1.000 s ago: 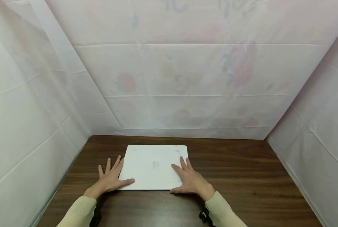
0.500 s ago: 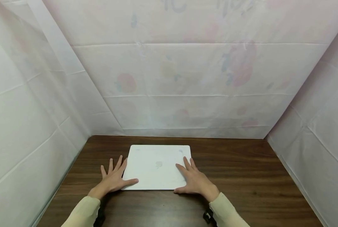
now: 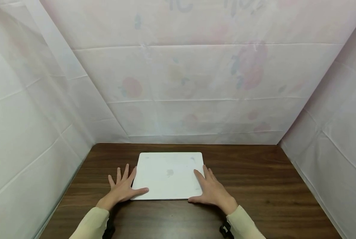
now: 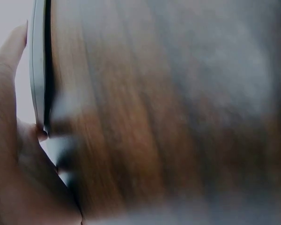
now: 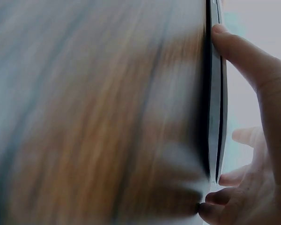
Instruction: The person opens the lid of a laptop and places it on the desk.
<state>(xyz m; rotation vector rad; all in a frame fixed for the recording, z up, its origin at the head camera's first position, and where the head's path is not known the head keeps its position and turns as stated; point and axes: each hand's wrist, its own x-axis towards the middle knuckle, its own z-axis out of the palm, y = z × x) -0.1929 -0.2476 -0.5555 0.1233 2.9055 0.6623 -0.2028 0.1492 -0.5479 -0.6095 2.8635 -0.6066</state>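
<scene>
A closed silver-white laptop with an apple logo on its lid lies flat on the dark wooden table. At its left side is my left hand, fingers spread, with the thumb resting over the front left corner of the lid. My right hand lies at the opposite side, its index fingertip on the lid and its thumb along the front edge. In the right wrist view, the thumb touches the laptop's thin side. The left wrist view shows the laptop's edge beside the left thumb.
The brown wood-grain table extends on both sides of the laptop. White cloth with faded fruit prints hangs behind, and more white cloth stands at left and right. Dark devices are strapped at both wrists under pale sleeves.
The laptop has shifted a little to the right, and both hands moved right too. My right hand has slid slightly outward, so less of it covers the lid. The head view turned slightly.
</scene>
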